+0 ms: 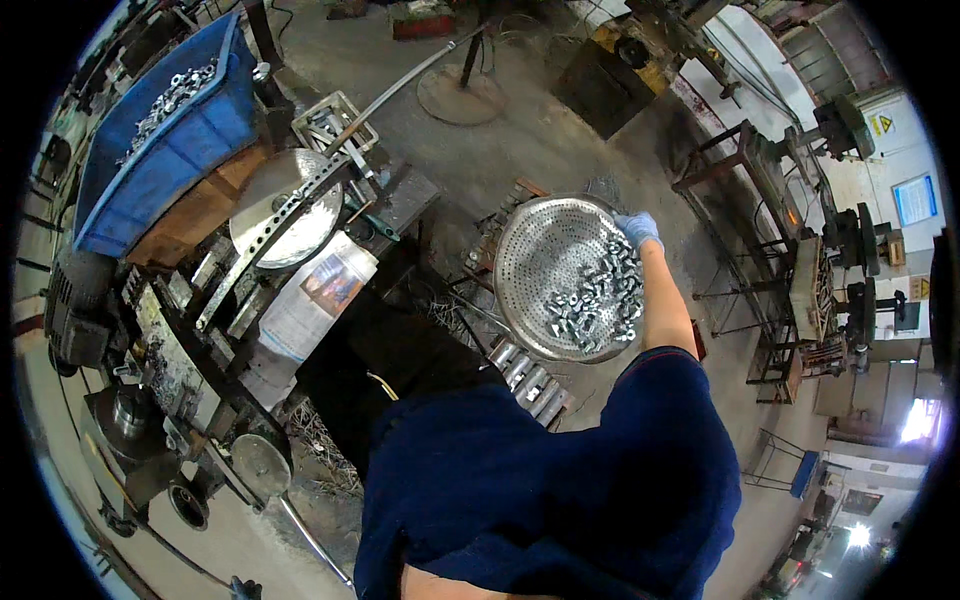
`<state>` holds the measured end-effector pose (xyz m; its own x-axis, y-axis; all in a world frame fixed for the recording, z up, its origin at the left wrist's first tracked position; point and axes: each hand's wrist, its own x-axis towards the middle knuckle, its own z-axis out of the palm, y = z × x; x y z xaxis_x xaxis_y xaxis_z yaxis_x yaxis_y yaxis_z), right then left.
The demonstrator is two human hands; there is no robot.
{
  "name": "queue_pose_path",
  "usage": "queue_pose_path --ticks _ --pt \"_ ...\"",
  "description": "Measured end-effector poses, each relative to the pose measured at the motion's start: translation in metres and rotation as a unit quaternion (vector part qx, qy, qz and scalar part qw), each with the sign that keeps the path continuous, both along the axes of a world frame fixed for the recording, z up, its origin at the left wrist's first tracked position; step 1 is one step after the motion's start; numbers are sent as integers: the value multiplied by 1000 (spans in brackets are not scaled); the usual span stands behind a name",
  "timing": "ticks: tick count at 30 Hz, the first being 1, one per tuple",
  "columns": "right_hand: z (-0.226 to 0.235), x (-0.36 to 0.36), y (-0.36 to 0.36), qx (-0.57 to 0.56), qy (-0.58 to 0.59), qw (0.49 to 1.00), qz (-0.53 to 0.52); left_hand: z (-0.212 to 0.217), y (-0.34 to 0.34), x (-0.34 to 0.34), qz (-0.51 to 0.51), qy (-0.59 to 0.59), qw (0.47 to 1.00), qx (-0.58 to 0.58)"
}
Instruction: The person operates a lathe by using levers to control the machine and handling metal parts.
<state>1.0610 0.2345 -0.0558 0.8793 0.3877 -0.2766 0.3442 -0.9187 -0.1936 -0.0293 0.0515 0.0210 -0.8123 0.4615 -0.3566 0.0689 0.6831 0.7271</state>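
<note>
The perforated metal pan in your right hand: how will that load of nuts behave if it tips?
The perforated metal pan looks rigid. The metal nuts lie loose toward one side, so they'd likely slide and make it feel lopsided. The right hand, gloved, grips only the rim.

Shiny perforated metal pan [545, 265] holds bright metal nuts [600, 295]; blue plastic crate [170, 150] looks matt, concrete floor [560, 140] rough.

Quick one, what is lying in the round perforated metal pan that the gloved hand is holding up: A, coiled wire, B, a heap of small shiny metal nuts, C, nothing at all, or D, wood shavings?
B: the perforated pan, gripped at its far rim by the gloved right hand, holds a pile of small silvery metal nuts gathered toward its right side.
</note>
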Motion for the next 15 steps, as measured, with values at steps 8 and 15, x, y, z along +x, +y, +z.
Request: queue_pose_path --ticks 8,15 --pt "-33 -22 1 -147 21 969 196 -23 -28 -62 72 -51 996 26" --pt "-36 -15 0 -227 -48 925 301 -45 -41 -51 -16 98 994 34"
